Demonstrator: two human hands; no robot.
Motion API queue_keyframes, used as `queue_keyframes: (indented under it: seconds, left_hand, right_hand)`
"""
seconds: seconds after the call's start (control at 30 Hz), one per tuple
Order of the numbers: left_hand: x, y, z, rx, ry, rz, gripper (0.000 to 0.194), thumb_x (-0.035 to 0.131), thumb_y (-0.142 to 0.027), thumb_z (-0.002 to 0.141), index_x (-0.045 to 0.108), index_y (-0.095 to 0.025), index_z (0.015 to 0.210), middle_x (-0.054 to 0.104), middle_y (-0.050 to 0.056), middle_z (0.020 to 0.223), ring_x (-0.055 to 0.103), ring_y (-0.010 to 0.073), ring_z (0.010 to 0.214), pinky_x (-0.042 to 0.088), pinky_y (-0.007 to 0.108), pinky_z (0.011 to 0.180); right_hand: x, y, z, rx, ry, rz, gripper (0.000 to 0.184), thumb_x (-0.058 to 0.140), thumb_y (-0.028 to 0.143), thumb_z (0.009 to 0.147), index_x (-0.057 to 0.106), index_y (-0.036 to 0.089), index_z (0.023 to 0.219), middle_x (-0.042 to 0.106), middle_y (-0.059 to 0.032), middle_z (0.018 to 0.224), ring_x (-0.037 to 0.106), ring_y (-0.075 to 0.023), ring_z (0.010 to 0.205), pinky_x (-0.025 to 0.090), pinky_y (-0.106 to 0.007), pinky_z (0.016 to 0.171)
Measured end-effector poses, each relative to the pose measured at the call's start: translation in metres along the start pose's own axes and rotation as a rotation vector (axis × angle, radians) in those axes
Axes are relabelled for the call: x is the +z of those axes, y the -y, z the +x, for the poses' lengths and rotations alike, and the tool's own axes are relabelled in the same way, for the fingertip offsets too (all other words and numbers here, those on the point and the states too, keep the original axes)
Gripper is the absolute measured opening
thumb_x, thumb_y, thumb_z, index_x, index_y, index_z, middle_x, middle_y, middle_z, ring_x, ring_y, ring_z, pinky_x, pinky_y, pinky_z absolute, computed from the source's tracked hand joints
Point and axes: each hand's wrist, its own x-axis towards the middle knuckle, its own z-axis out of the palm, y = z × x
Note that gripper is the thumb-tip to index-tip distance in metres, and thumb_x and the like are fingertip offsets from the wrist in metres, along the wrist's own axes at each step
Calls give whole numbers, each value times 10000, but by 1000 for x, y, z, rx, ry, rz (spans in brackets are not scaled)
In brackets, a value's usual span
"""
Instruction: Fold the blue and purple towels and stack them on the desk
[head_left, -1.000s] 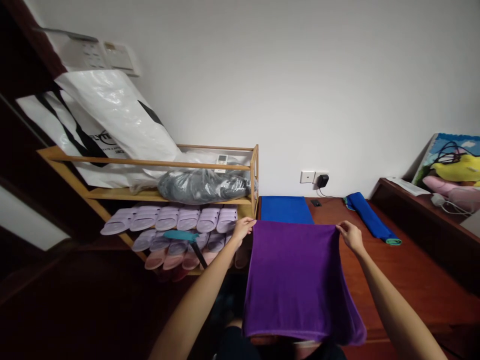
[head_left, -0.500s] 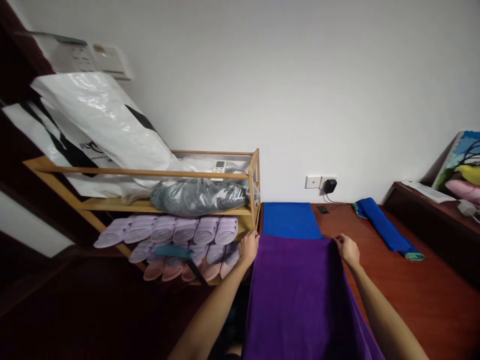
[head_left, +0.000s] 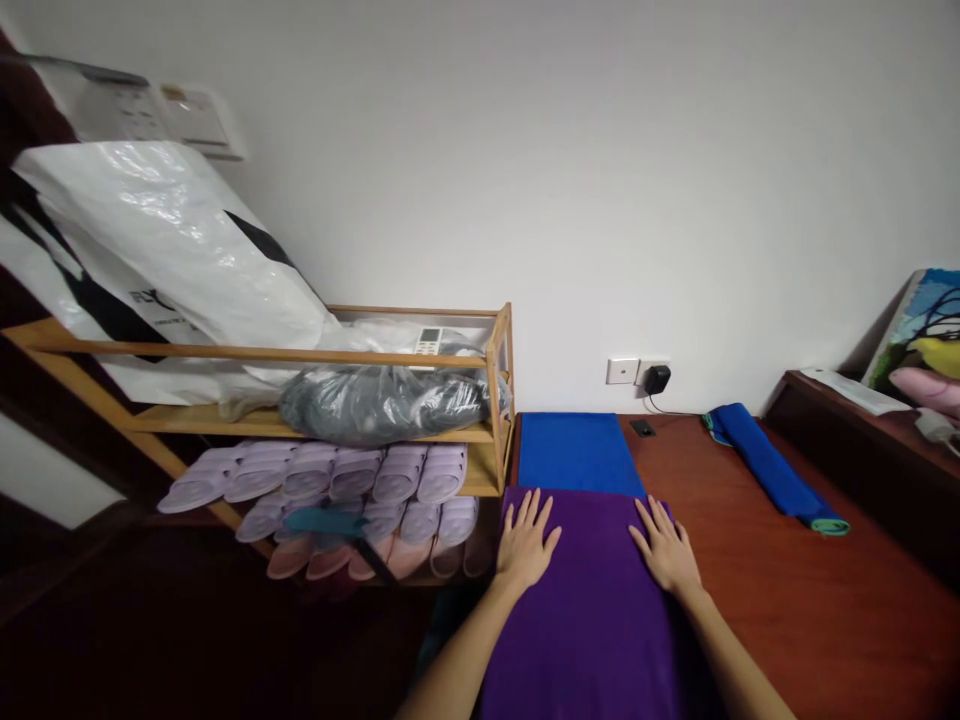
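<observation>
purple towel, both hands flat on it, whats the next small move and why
Probably slide both palms outward and toward the near edge to smooth it. The left hand and right hand lie open and flat on the purple towel, which is spread on the wooden table just short of the folded blue towel.

Purple towel [head_left: 592, 610] spread on the table [head_left: 825, 600], at 6 o'clock. Left hand [head_left: 525, 545] and right hand [head_left: 666, 550] lie flat on it, fingers spread. Blue towel [head_left: 576, 455] at 12 o'clock, touching it; rolled blue towel [head_left: 772, 468] at 2 o'clock; slipper rack [head_left: 375, 470] at 9 o'clock.
</observation>
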Motion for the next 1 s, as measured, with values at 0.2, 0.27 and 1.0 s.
queue_keyframes:
  seconds: [0.2,0.27,1.0]
  left_hand:
    - [6,-8,-21,7,1,68,567,286,-480,942,258,-253,1460,199,68,1538,151,258,1410,168,530,1116]
    - [6,-12,-31,16,-2,75,572,284,-484,943,246,-249,1464,196,66,1539,150,258,1410,168,525,1118]
    - [-8,-45,-145,73,17,-15,569,258,-507,949,189,-288,1470,167,47,1539,157,273,1405,192,541,1116]
  right_hand:
    - [2,-14,-26,9,7,-73,651,195,595,892,233,260,1450,222,-45,1531,160,-188,1411,197,-476,1124]
    - [0,-12,-36,12,2,-81,645,195,591,894,225,265,1450,219,-37,1531,158,-186,1411,200,-477,1124]
    - [6,-28,-171,18,-109,-65,618,294,583,880,276,306,1433,301,-28,1505,247,-216,1388,262,-509,1095]
